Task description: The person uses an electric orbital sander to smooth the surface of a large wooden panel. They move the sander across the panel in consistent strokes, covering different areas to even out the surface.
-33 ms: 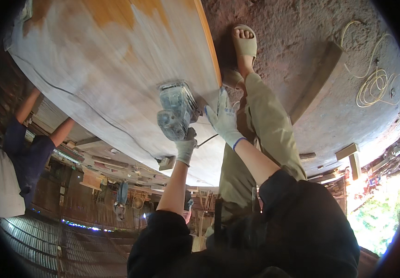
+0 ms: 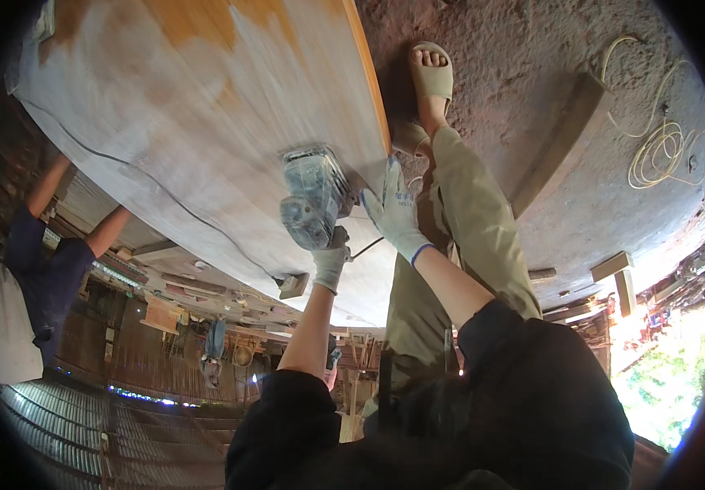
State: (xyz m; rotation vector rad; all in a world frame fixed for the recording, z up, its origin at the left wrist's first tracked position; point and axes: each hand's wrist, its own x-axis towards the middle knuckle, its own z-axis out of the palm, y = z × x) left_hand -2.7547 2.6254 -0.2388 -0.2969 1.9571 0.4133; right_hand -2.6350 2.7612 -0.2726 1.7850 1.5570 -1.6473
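Observation:
My left hand, in a pale work glove, is closed round the rear end of a dusty electric sander. The sander rests flat on a large wooden panel, its surface streaked with whitish dust and showing orange-brown at the far end. Just right of the tool, my gloved right hand lies open with its fingers spread at the panel's right edge. Part of the left fingers is hidden behind the sander. A dark cord shows between the two hands.
A thin cable runs along the panel's left side to a small block. At left stands another person, arms reaching to the panel. On the floor right lie a wooden beam and a coiled pale cord. My sandaled foot is beside the panel.
The sander and my left hand have shifted very slightly to the right. My right hand stays in place at the panel's edge.

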